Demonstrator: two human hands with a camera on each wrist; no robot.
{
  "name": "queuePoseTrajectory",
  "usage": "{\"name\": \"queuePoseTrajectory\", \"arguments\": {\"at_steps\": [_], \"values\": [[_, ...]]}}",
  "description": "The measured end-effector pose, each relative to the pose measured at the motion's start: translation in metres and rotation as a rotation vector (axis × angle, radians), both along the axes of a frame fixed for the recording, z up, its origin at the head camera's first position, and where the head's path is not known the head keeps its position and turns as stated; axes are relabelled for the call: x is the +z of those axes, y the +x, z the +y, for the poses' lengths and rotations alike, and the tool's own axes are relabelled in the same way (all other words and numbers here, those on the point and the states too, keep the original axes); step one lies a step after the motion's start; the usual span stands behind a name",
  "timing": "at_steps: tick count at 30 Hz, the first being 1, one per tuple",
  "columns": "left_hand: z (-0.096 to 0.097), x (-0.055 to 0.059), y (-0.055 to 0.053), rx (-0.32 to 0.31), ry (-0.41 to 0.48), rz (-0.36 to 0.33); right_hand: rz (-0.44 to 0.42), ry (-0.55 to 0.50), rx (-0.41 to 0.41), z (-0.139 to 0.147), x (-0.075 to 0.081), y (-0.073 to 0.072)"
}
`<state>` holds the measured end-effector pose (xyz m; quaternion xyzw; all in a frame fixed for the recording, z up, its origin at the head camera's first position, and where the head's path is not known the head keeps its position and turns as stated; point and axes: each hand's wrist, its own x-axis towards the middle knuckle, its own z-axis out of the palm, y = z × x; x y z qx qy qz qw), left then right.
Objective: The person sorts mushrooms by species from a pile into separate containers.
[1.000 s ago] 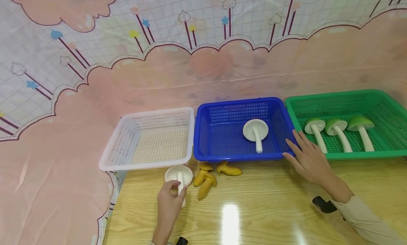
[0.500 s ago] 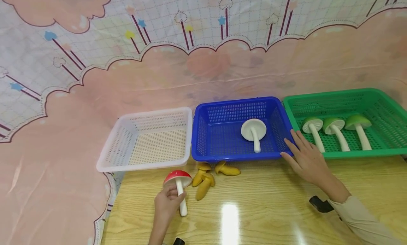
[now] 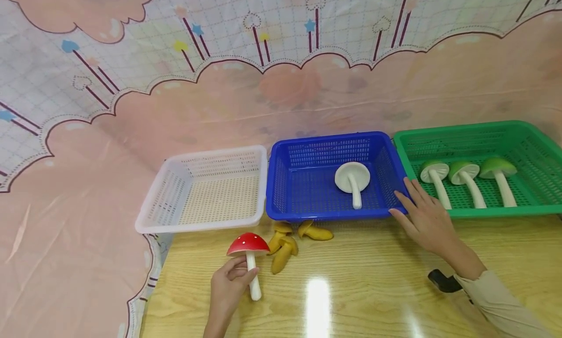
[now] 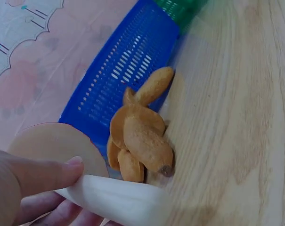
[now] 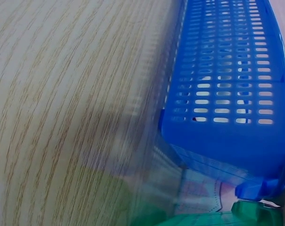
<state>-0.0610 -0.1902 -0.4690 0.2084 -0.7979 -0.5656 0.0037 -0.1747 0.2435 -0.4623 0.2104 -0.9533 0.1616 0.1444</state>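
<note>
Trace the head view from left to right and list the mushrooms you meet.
Red-capped mushroom, two overlapping yellow mushrooms, single yellow mushroom, mushroom showing its white underside in the blue basket, three green-capped mushrooms in the green basket.

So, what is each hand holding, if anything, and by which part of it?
The left hand pinches the red mushroom by its white stem. The right hand grips nothing; it rests on the edge of the blue basket.
</note>
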Motion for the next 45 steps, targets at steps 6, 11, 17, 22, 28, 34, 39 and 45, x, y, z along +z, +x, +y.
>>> {"name": "queuePoseTrajectory", "arguments": {"at_steps": [6,11,17,22,28,34,39,45], "values": [[0.008,0.014,0.001,0.0,0.03,0.029,-0.007,-0.008,0.01,0.001,0.001,0.0],[0.013,0.026,-0.005,-0.058,0.036,0.101,-0.008,-0.011,0.019,0.003,0.0,0.0],[0.017,0.037,-0.014,-0.1,0.029,0.13,-0.028,-0.017,0.02,0.001,0.001,0.0],[0.022,0.045,-0.024,-0.16,-0.01,0.181,-0.014,-0.019,0.013,0.002,-0.001,-0.001],[0.028,0.054,-0.04,-0.215,-0.07,0.281,-0.012,-0.015,0.015,0.003,-0.004,-0.001],[0.036,0.064,-0.061,-0.251,-0.071,0.358,-0.026,-0.006,0.0,0.004,-0.004,0.0],[0.04,0.067,-0.079,-0.268,-0.079,0.397,-0.015,0.005,0.002,0.002,-0.003,0.001],[0.05,0.067,-0.104,-0.291,-0.065,0.386,0.005,0.001,0.008,0.002,-0.004,0.001]]}}
